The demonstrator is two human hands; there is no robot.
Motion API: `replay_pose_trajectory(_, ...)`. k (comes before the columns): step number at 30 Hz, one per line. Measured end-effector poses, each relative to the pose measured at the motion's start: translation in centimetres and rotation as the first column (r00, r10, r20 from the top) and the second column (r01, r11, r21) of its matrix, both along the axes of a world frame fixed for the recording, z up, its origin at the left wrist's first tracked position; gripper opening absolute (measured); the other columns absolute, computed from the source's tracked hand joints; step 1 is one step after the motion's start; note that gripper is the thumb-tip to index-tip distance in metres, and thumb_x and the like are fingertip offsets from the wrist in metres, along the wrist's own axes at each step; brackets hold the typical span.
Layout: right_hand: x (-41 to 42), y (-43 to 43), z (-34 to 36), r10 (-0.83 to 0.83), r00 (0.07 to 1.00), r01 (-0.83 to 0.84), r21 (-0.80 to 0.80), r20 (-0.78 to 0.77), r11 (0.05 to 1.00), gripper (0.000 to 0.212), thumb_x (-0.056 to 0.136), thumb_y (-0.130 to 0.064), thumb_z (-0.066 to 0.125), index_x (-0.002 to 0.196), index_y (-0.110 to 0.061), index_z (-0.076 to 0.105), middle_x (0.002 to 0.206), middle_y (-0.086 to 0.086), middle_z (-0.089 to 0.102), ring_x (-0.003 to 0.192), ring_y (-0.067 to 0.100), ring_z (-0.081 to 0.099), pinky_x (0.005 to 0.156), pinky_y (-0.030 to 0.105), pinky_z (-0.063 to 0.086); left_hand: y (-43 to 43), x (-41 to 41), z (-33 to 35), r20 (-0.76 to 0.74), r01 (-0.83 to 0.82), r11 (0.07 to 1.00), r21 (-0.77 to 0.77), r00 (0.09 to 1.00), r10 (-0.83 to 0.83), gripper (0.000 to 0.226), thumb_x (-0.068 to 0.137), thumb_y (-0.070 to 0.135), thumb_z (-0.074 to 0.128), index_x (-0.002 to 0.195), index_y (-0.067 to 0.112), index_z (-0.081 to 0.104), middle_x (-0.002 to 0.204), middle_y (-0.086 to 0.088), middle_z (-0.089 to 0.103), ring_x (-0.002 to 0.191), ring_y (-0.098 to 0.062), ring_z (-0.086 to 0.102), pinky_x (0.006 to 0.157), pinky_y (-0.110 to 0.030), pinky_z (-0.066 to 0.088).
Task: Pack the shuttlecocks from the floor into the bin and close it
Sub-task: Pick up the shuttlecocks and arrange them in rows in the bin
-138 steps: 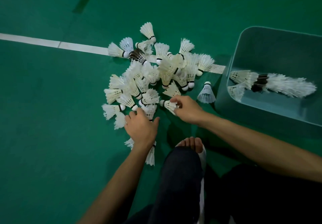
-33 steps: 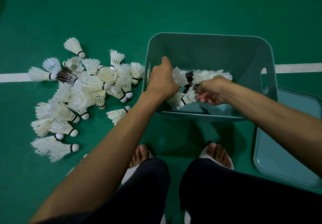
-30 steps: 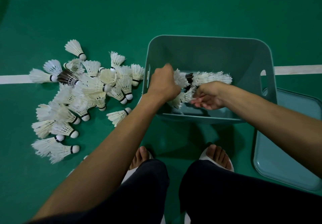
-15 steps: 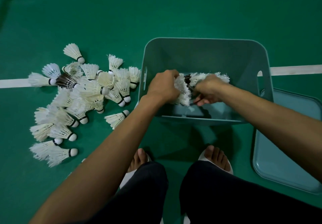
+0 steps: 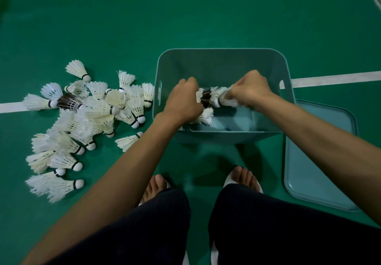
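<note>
The shuttlecocks (image 5: 82,124) are seen as white feathered cones with white cork tips ringed by a dark band. Most are heaped loosely on the green floor (image 5: 185,17) to the left of the bin (image 5: 222,58), lying at all angles and overlapping. One dark-feathered shuttlecock (image 5: 68,101) is mixed in near the heap's far left side. The heap's nearest pieces are found just beside the bin's left wall, and a single shuttlecock (image 5: 128,141) is set slightly apart, close to the left forearm.

Open floor is left beyond the bin and the heap. A white court line (image 5: 334,78) is partly covered by both. The near rim of the bin is faced by two feet in pale sandals (image 5: 244,179).

The bin is teal, open-topped, with rounded corners and a slot handle in each side wall. Inside it a nested row of shuttlecocks (image 5: 216,97) is held low between the two hands. The left hand (image 5: 183,101) is curled round one end of the row, with white feathers showing under it. The right hand (image 5: 249,89) is closed round the feathers at the other end. The bin's floor is otherwise shown bare where visible. The matching lid (image 5: 317,161) is laid flat on the floor against the bin's right side.
</note>
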State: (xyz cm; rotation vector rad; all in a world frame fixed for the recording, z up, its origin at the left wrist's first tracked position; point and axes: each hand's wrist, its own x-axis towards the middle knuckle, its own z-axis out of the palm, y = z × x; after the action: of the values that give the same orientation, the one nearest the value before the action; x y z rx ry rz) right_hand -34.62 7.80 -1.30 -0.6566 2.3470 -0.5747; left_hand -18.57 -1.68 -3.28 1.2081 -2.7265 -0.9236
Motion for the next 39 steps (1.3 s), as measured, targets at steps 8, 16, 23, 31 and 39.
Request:
replay_pose_trajectory(8,0.0,-1.2,-3.8,-0.142,0.952,0.07,0.258,0.272,0.964,0.014,0.085,0.001,0.069,0.081,-0.002,0.056,0.056,0.011,0.058,0.043,0.022,0.055,0.038,0.023,0.041,-0.7,0.1,-0.6,0.505,0.107,0.98,0.168,0.845,-0.179,0.018,0.093,-0.003,0.048,0.078,0.007,0.044,0.085,-0.008,0.051,0.073,-0.023,0.053,0.072,-0.037,0.044)
replay_pose_trajectory(16,0.5,-3.5,-8.9,-0.328,0.808,0.176,0.33,0.489,0.927,0.005,0.099,-0.005,0.061,0.096,-0.009,0.059,0.066,0.001,0.042,0.056,0.015,0.051,0.043,0.03,0.055,-1.7,-0.2,-2.4,0.505,0.111,0.948,0.299,0.824,-0.256,0.039,0.092,-0.002,0.054,0.129,0.005,0.065,0.133,-0.015,0.063,0.113,-0.034,0.066,0.098,-0.046,0.055)
replay_pose_trajectory(23,0.1,-3.9,-9.1,-0.26,0.855,0.181,0.213,0.448,0.96,0.014,0.088,-0.003,0.077,0.089,-0.002,0.063,0.089,0.012,0.061,0.071,0.023,0.064,0.047,0.03,0.06,-2.2,-0.3,-2.6,0.456,0.156,0.95,0.27,0.848,-0.269,0.033,0.094,0.001,0.05,0.123,0.003,0.065,0.127,-0.017,0.065,0.103,-0.033,0.064,0.088,-0.041,0.054)
replay_pose_trajectory(31,1.5,-2.9,-2.2,-0.033,0.999,0.036,0.112,-0.03,0.993,0.023,0.082,-0.021,0.075,0.071,-0.008,0.059,0.074,0.01,0.066,0.064,0.026,0.069,0.05,0.029,0.056,-1.2,1.1,1.0,0.067,0.138,0.981,0.135,0.987,-0.148,0.04,0.085,-0.001,0.047,0.115,0.012,0.069,0.116,-0.012,0.07,0.107,-0.03,0.064,0.093,-0.042,0.055)
replay_pose_trajectory(39,11.8,-3.4,6.1,-0.072,0.987,-0.024,-0.563,-0.147,0.826,0.03,0.086,-0.018,0.064,0.116,-0.013,0.059,0.076,-0.01,0.061,0.079,0.012,0.061,0.08,0.031,0.048,-2.2,9.9,4.3,-0.515,-0.194,0.974,-0.115,0.85,0.108,0.034,0.074,-0.007,0.044,0.088,0.009,0.071,0.088,-0.002,0.072,0.083,-0.018,0.065,0.072,-0.033,0.053)
